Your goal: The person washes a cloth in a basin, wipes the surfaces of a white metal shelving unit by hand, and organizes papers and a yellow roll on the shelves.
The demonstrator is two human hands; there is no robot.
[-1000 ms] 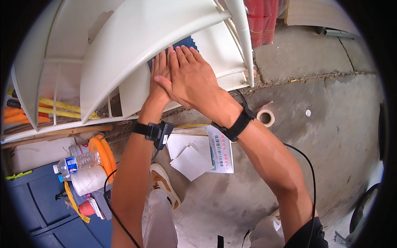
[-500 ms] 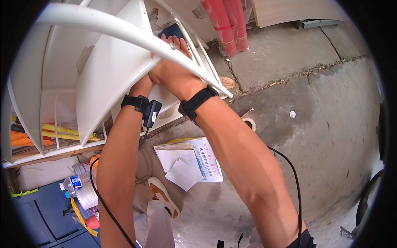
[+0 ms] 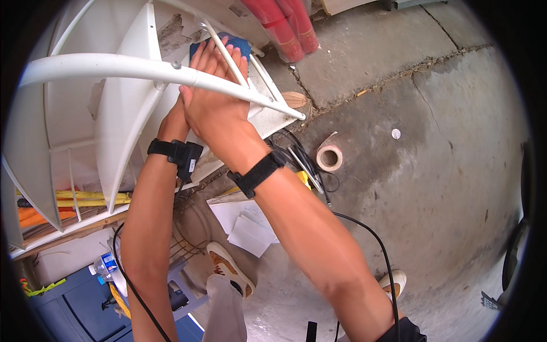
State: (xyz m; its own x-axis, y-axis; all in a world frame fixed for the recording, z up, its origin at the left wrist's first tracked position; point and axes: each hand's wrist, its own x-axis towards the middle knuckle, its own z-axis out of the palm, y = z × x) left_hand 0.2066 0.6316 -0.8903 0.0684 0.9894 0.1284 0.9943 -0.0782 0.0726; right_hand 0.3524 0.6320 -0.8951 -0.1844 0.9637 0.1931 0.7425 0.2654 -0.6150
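A blue cloth lies at the far end of a white metal rack. My right hand reaches under the rack's curved white rail, its fingers stretched out flat with their tips at the cloth. A thinner white bar crosses in front of those fingers. Close against the right hand is my left hand, mostly covered by it, so its fingers cannot be told apart. Black straps circle both wrists, and a small black box sits on the left one.
On the floor lie papers, a tape roll and black cables. Red wrapped rolls stand at the wall. Plastic bottles rest by a blue box. Yellow and orange items lie behind the rack's bars.
The view has shifted, so the rack and floor items appear farther left. My right thumb and more of the blue cloth now show. Both hands remain together at the rack.
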